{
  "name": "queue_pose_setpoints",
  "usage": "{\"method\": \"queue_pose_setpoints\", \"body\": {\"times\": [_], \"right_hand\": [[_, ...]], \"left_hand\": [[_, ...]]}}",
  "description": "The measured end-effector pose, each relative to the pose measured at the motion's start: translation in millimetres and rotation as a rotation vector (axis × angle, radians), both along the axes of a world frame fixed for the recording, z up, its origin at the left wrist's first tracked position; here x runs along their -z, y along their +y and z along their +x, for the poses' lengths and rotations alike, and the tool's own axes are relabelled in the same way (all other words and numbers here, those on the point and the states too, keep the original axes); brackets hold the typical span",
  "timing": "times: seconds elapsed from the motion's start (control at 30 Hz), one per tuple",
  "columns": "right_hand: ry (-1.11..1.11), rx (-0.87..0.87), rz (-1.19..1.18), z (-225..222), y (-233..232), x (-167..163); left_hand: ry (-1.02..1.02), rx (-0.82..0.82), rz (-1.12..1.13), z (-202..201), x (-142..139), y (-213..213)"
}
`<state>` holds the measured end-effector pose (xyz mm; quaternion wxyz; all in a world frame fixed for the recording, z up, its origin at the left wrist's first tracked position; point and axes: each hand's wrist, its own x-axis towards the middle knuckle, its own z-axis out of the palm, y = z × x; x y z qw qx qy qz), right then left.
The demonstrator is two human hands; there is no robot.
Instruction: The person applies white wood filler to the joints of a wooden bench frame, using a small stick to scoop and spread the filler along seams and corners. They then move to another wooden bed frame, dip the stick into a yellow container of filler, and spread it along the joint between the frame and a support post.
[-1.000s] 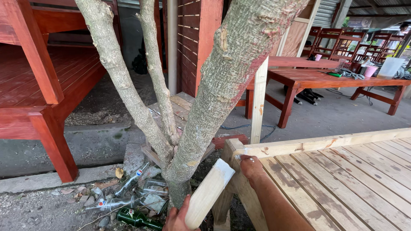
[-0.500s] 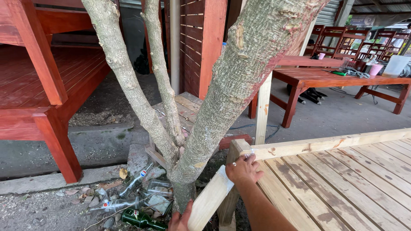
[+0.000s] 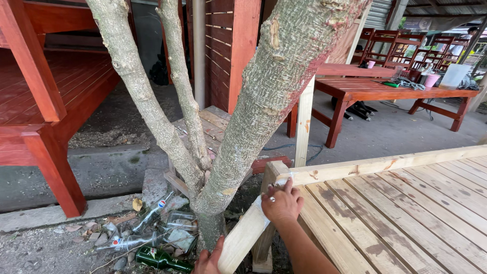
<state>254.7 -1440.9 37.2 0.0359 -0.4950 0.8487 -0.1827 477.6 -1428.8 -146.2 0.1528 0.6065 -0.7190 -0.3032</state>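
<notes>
Pale timber post (image 3: 243, 238) leans at the slatted surface's (image 3: 406, 213) corner, lower centre; left hand (image 3: 209, 260) grips its lower end, right hand (image 3: 282, 204) presses closed near its top. Best held flush and steady.

The near slatted platform (image 3: 406, 213) is pale raw wood with darker brownish stains. The tree trunk (image 3: 269, 101) is mottled grey-green. Far right, the bench (image 3: 385, 89) is red-brown. Near left, one glass bottle (image 3: 160, 259) is dark green.

Before you, a forked tree trunk (image 3: 264, 132), littered bottles (image 3: 152, 238) at its foot, red wooden furniture (image 3: 45, 111) beyond.
</notes>
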Motion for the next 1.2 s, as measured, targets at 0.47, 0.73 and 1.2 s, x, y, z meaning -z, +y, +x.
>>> {"method": "queue_pose_setpoints", "body": {"times": [0.47, 0.73, 1.2], "right_hand": [[-0.567, 0.096, -0.302, -79.8, -32.1, 17.9], [-0.102, 0.131, -0.029, -28.0, -5.2, -29.0], [0.344, -0.129, -0.128, -9.4, 25.3, -16.4]], "left_hand": [[0.002, -0.07, -0.028, -1.2, -68.1, 52.0], [-0.032, -0.076, -0.04, -1.6, -99.0, 72.6], [-0.062, -0.072, 0.076, -7.7, -104.1, 68.8]]}}
